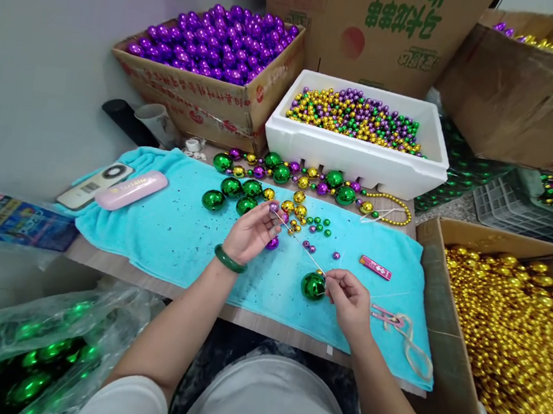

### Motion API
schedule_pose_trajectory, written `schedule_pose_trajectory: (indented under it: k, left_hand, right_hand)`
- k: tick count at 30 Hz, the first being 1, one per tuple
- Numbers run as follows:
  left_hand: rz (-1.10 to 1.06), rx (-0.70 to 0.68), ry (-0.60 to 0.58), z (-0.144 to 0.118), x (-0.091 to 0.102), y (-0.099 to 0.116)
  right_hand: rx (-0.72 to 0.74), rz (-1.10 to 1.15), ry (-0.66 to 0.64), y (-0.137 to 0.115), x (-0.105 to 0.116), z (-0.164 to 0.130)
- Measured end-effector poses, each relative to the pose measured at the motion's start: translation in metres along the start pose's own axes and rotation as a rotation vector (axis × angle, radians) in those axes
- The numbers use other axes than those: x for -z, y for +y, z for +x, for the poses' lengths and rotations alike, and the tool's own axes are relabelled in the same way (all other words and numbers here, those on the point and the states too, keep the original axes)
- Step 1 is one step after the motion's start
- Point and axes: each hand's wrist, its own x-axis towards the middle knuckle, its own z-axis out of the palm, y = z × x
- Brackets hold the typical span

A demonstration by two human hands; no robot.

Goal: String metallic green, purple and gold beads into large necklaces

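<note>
My left hand (252, 229), with a green bangle (230, 259) at the wrist, pinches a small purple bead (273, 208) at one end of a thin white string (301, 243). The string runs taut down to my right hand (349, 301), whose thumb and fingers are closed on it. Just left of those fingers hangs or rests a large green ball (312, 286) with a small gold bead above it; I cannot tell whether it touches the towel. Around my left hand lie loose large green balls (213, 200), gold beads (298, 197) and small green beads (319, 228).
A finished-looking bead strand (281, 174) lies across the turquoise towel (192, 237). Behind stand a white foam box (354, 151) of mixed beads and a carton (193, 99) of purple balls. Pink-handled scissors (387, 316) and a small red pack (374, 267) lie right; a gold-bead carton (447, 335) stands beside.
</note>
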Motion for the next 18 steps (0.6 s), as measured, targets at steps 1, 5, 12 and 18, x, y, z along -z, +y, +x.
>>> schedule_pose_trajectory:
  k: [1, 5, 12, 18]
  left_hand:
    - [-0.006, -0.005, 0.008, 0.0001, 0.0002, 0.0004]
    - [-0.014, -0.029, 0.012, 0.0005, 0.001, 0.0017]
    - [-0.018, -0.018, 0.057, 0.0006, 0.0007, 0.0015]
    - [-0.038, -0.017, 0.09, 0.001, -0.0003, 0.001]
  right_hand:
    - [0.001, -0.002, 0.002, -0.0007, 0.0, 0.0]
    - [-0.004, -0.002, -0.009, -0.0009, -0.0005, -0.0001]
    - [-0.003, 0.008, -0.026, 0.0058, -0.002, 0.0004]
    - [-0.008, -0.007, -0.017, 0.0066, -0.0013, 0.0007]
